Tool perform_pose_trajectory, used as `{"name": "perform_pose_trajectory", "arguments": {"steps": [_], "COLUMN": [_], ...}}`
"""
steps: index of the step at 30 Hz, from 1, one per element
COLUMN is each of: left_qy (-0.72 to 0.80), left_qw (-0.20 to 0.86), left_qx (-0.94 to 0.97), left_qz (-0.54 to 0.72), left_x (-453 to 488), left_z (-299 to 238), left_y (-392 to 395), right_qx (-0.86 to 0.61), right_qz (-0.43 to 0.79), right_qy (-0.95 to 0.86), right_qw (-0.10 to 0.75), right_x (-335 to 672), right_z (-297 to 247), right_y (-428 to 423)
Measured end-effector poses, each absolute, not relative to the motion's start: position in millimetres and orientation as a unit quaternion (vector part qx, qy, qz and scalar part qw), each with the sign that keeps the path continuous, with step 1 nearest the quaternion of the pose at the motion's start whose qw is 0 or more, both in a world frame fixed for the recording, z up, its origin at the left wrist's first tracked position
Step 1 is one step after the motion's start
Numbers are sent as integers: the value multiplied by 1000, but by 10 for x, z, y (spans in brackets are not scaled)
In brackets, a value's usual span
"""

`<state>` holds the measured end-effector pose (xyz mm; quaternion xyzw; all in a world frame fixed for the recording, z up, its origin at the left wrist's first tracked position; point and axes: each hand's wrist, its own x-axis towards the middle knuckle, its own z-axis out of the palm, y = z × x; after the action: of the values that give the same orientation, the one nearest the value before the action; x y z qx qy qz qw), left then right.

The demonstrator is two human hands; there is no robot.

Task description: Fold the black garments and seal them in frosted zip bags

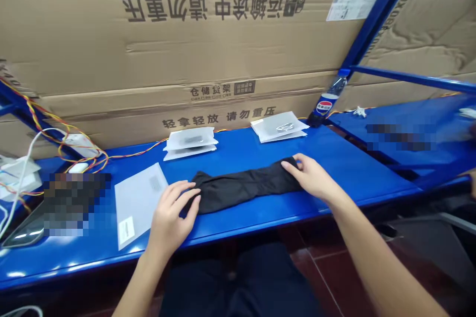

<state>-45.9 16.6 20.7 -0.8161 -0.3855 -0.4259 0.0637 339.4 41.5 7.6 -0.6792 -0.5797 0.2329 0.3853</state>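
Note:
A folded length of thin black fabric, perhaps a garment, lies across the blue shelf top. My left hand holds its left end with curved fingers. My right hand grips its far right end. To the left of my left hand lies a flat translucent plastic bag with a white label, not touching my hand. Two small stacks of similar bags sit farther back: one behind the fabric and one behind my right hand.
Large printed cardboard sheets stand behind the shelf. A plastic Pepsi bottle stands at the back right corner. A power strip and coloured wires lie at the left. Blurred patches cover parts of both sides. Another person's hand shows at the right edge.

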Motion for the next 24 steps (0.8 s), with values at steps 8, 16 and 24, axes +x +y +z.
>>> {"name": "perform_pose_trajectory", "arguments": {"steps": [8,16,24], "left_qy": [-368,-404,-405], "left_qw": [-1,-26,-38], "left_qx": [-824,-808,-811], "left_qz": [-431,-428,-421], "left_x": [-431,-473,-483], "left_z": [270,232,207], "left_y": [141,133,131], "right_qx": [-779,-718,-782], "right_qz": [42,26,15], "right_qy": [-530,-576,-510], "right_qw": [332,391,359], "right_x": [3348,2304,2685], "right_z": [691,266,-62], "right_y": [462,-59,-37]}}
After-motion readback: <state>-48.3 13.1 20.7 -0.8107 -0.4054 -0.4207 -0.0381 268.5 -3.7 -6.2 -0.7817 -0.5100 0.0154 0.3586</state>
